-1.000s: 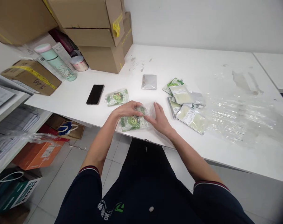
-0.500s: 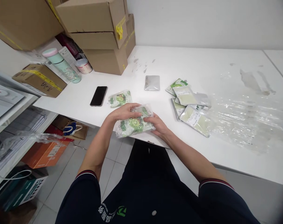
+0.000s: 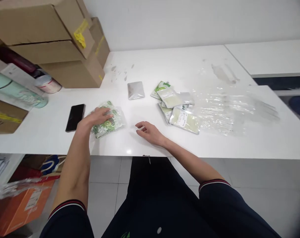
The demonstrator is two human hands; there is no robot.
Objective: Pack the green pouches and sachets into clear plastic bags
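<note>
My left hand (image 3: 97,116) lies over a plastic-wrapped packet (image 3: 107,125) with green fruit printed on it, its fingers curled on the packet's top. That packet rests on the table at the left, and the other green packet seems to be under it, mostly hidden. My right hand (image 3: 150,132) holds nothing; its fingers are loosely bent and apart, low over the table's front part. Farther right is a loose pile of pale green pouches (image 3: 184,119) with white labels. A flat silver pouch (image 3: 136,90) lies behind, between the hands.
A black phone (image 3: 75,117) lies left of my left hand. Cardboard boxes (image 3: 73,72) are stacked at the back left, near a mint-green bottle (image 3: 21,92) and a round tin (image 3: 48,84). Crumpled clear plastic bags (image 3: 224,110) spread over the right side of the white table (image 3: 130,142).
My left hand has carried the packet left and down onto the spot of the other green packet. My right hand has let go of it and moved away. The view has turned right.
</note>
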